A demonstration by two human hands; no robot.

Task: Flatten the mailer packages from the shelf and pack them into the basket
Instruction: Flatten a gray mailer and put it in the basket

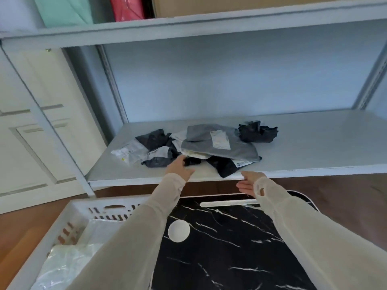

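Sleeves (pixel 134 237) low in frame, loose left hand (pixel 180 167) touching mailer pile (pixel 219 147), right hand (pixel 249 183) spread; grab just one, honestly.

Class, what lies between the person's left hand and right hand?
Head view: between the left hand and right hand lies a bare strip of the shelf, then the corner of a black mailer reaching the front edge.

White panelled door (pixel 31 143), brown wooden floor (pixel 345 189)
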